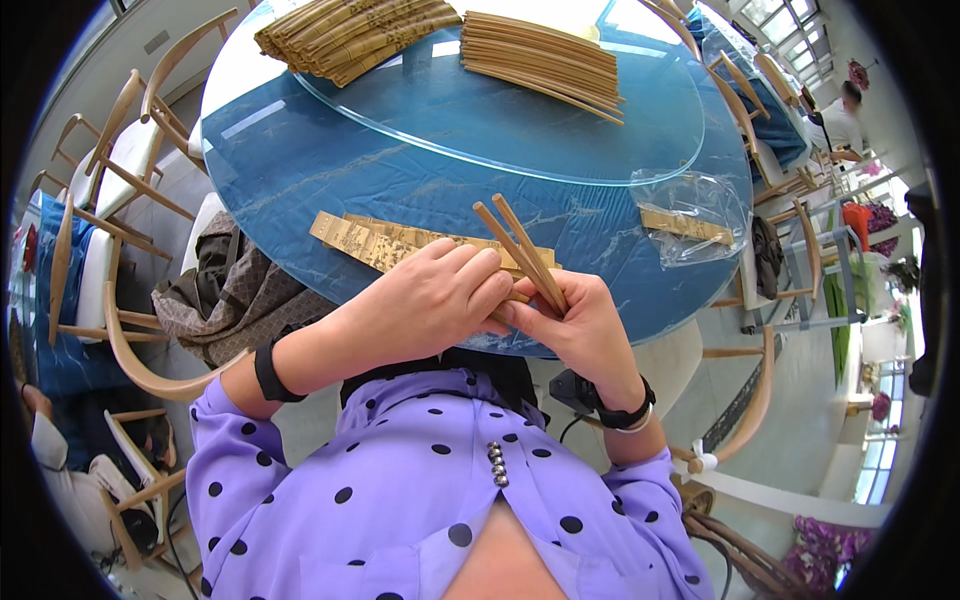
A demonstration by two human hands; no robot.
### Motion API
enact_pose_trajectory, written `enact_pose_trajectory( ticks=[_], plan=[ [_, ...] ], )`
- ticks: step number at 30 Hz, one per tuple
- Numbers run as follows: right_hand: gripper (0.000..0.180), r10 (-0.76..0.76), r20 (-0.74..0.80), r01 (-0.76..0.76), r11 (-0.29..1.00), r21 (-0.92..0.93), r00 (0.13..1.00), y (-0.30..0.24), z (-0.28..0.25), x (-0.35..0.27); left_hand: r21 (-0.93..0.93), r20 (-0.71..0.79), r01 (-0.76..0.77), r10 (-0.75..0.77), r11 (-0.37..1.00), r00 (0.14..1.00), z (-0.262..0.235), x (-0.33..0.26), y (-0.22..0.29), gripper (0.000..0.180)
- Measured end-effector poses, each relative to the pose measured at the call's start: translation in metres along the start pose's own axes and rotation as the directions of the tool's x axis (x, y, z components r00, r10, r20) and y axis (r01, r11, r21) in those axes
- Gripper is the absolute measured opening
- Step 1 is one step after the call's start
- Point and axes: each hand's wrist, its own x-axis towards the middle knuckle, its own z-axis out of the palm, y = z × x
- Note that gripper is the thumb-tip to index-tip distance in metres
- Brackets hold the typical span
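A pair of wooden chopsticks point(519, 247) stands tilted in my right hand point(575, 322), its fingers closed round the lower part. My left hand point(432, 297) is closed beside it, fingertips meeting the right thumb. A small tan edge shows between the hands, but what the left fingers pinch is hidden. Just beyond my hands, printed tan paper chopstick sleeves point(362, 241) lie overlapping on the blue table point(290, 190), partly covered by my left hand.
On the glass turntable point(430, 115) lie a pile of printed sleeves point(355, 38) and a row of bare chopsticks point(540, 62). A clear plastic bag point(690, 215) with sleeves sits at the right. Chairs point(130, 165) surround the table; a patterned bag point(225, 295) rests on one at left.
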Motion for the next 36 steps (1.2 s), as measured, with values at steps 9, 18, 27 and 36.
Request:
enact_pose_trajectory(
  ticks=[9, 18, 27, 36],
  plan=[
    [0.026, -0.178, -0.104, 0.134, 0.931, -0.340, 0.979, -0.013, -0.020, -0.008, 0.004, -0.119, 0.097, -0.096, 0.995, 0.988, -0.004, -0.006, -0.016, 0.047],
    [0.026, -0.570, -0.031, 0.268, 0.433, -0.861, 0.821, -0.016, -0.035, -0.019, 0.001, -0.103, 0.150, -0.149, 0.989, 0.983, -0.014, -0.006, -0.026, 0.045],
    [0.027, -0.607, 0.012, 0.305, 0.383, -0.872, 0.795, -0.017, -0.041, -0.012, -0.330, -0.014, 0.259, -0.280, 0.908, 0.960, -0.019, -0.006, -0.028, 0.032],
    [0.026, -0.601, -0.051, 0.269, 0.430, -0.862, 0.797, -0.023, -0.043, -0.013, -0.459, 0.024, 0.319, -0.348, 0.829, 0.937, -0.022, -0.002, -0.036, 0.025]
  ],
)
